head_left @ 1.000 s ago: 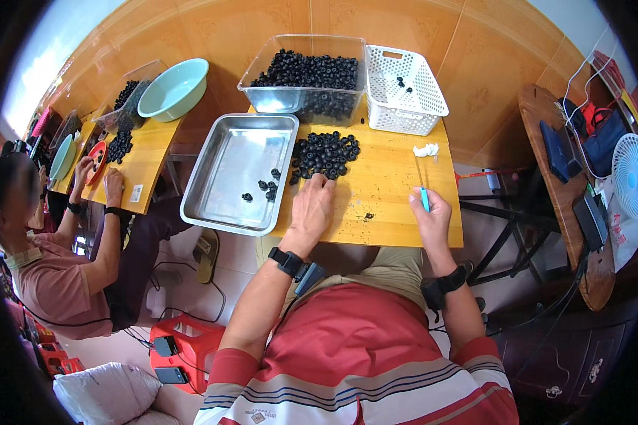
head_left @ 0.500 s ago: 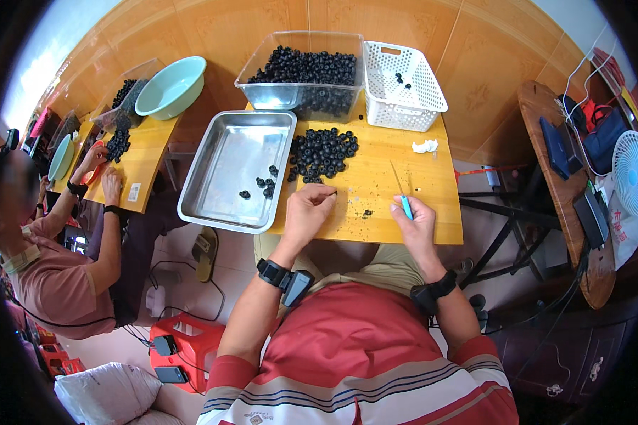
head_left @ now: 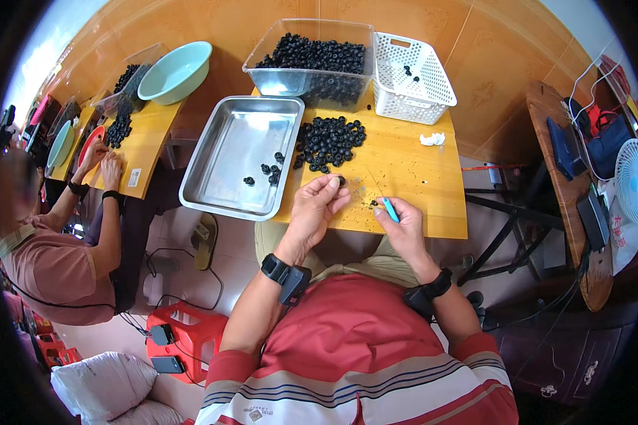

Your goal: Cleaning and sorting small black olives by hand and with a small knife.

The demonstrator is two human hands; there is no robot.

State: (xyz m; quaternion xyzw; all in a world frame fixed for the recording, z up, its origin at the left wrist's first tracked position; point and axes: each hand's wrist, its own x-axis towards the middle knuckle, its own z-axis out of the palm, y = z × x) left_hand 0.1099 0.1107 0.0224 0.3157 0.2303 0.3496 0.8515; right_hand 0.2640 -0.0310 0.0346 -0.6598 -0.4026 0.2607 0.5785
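Observation:
My left hand (head_left: 315, 211) pinches a small black rubber-looking round part (head_left: 342, 181) between thumb and fingertips. A thin pointed tool with a blue handle (head_left: 390, 210) is in my right hand (head_left: 405, 225), its slender tip slanting up and left, close to the held part. Just beyond my left hand lies a pile of similar black parts (head_left: 332, 140) on the yellow wooden table (head_left: 436, 191). To the left, a shallow metal tray (head_left: 237, 152) holds several of them. Small black scraps (head_left: 373, 203) dot the tabletop between my hands.
At the back stand a clear plastic bin (head_left: 315, 78) full of black parts and a white perforated basket (head_left: 418, 99) with a few. A crumpled white tissue (head_left: 432, 139) lies at right. On the left, another person (head_left: 64, 248) works at a table with a green basin (head_left: 175, 73).
My left hand has lifted a little and turned, bringing the black part into sight. My right hand has moved left, nearer to it, with the tool now tilted leftward.

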